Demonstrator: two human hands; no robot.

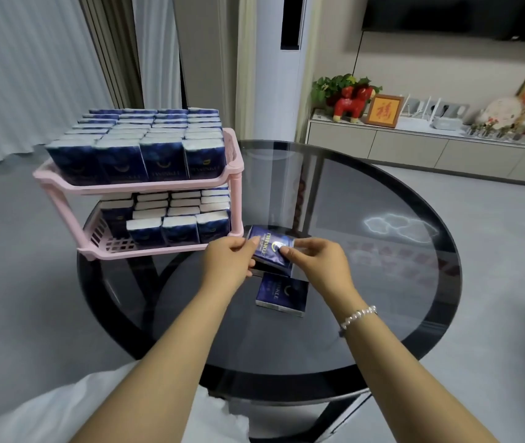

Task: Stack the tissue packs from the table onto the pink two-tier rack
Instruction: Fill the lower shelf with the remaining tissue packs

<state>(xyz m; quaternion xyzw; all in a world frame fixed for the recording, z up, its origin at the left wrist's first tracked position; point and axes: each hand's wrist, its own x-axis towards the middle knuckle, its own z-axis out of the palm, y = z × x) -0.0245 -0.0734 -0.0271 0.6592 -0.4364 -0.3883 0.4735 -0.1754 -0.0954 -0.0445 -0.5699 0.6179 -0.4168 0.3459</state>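
I have both hands pinched on one pack (270,247), my left hand (227,259) at its left edge, my right hand (315,259) at its right, lifted just right of the rack (159,187). A second pack (282,294) lies flat on the table (382,266), nearer me. The rack's lower tier shows a front-left gap; I'd stand the pack upright there, snug against its neighbours.

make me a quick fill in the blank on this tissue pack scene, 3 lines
1. Both hands, left hand and right hand, grip one ____.
2. The rack is coloured ____.
3. The number of packs lying flat on the table, like the loose pack, is ____.

Missing words: pack; pink; one
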